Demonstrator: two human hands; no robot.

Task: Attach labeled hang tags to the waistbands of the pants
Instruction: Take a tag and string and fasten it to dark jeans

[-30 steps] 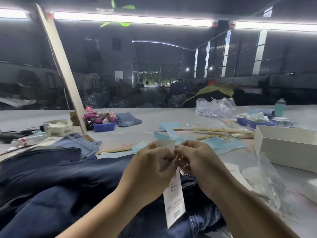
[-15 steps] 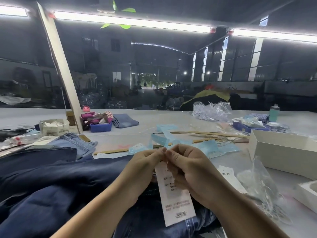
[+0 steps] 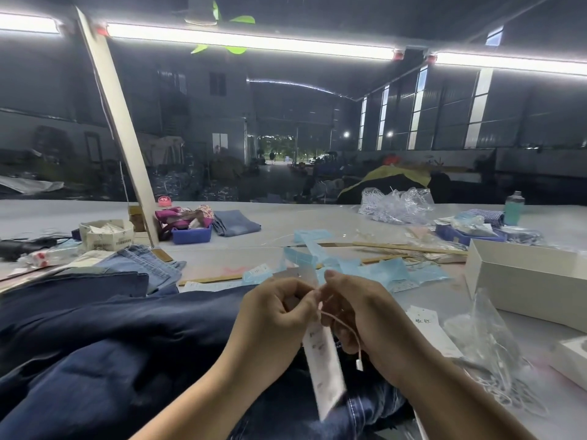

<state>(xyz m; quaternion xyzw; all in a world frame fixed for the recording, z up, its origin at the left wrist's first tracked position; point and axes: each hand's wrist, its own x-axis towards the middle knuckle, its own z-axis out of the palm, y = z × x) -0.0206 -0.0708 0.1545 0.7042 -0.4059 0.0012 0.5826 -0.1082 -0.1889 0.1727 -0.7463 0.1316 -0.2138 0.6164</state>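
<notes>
Both hands meet above the dark pants (image 3: 104, 350), which lie in a heap on the near left part of the desk (image 3: 305, 217). The left hand (image 3: 279, 315) has its fingers curled and pinches the top of a white hang tag (image 3: 324, 366). The tag hangs down from this grip, tilted, with small printed lines on it that are too blurred to read. Its lower end is over a piece of blue denim with white stitching.

The right hand (image 3: 359, 315) is just beside the left one, the fingertips almost touching. Its fingers are curled together on a thin pale string (image 3: 344, 328), which loops out under the hand and ends in a small white fastener (image 3: 360, 365) hanging free. Whether the string already passes through the tag cannot be told.

Another white tag (image 3: 428, 328) lies flat on the desk to the right of the hands, near a clear plastic bag (image 3: 482, 338). Behind that stands an open white box (image 3: 524, 281). Beyond the hands there are light blue paper strips (image 3: 390, 271) and thin wooden sticks. Further back on the left are lighter folded jeans (image 3: 143, 265), a small blue tray (image 3: 192, 235) and a white carton (image 3: 106, 235).
</notes>
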